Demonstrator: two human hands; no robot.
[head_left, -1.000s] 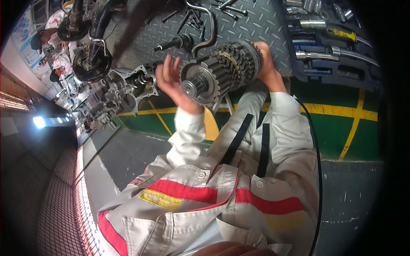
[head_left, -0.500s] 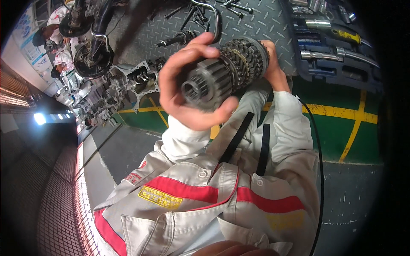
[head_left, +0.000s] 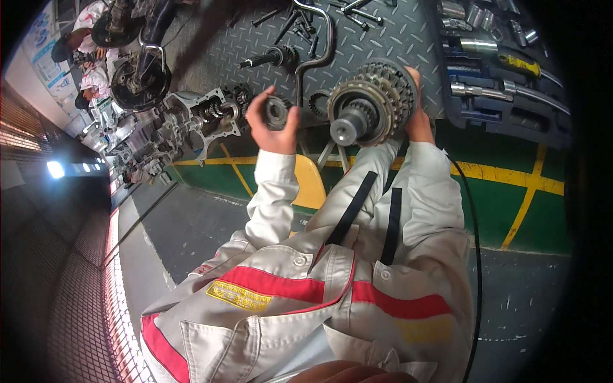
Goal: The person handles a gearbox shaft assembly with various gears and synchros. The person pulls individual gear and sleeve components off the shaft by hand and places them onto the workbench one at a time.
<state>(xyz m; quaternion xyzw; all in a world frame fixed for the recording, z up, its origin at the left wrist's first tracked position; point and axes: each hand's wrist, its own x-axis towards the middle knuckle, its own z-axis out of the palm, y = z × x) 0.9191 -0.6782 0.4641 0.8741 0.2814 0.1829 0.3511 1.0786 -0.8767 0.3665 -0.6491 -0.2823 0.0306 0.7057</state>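
On the right, my right hand (head_left: 419,121) is wrapped round the rear of a gear shaft assembly (head_left: 383,96), a stack of toothed metal gears with a bare round shaft end pointing towards me. To the left, my left hand (head_left: 274,131) grips a short cylindrical gear (head_left: 276,112) with a hollow centre, its thumb and fingers curled about the sides. A gap separates the two parts. Behind them, a toothed metal ring (head_left: 318,102) lies on the bench, partly hidden by the assembly. The fingers of my right hand are mostly out of sight behind the gears.
The tread-plate bench (head_left: 396,38) carries a pinion shaft (head_left: 271,57), a bent metal bar (head_left: 329,38) and loose bolts (head_left: 306,29). A blue socket tool case (head_left: 485,105) sits at right, an open gearbox housing (head_left: 201,121) at left. A yellow stool (head_left: 310,182) stands below. Other people (head_left: 89,64) are far left.
The short gear has come off the end of the assembly and moved left in my left hand. The shaft end beneath it now shows, while my right hand still holds the assembly.
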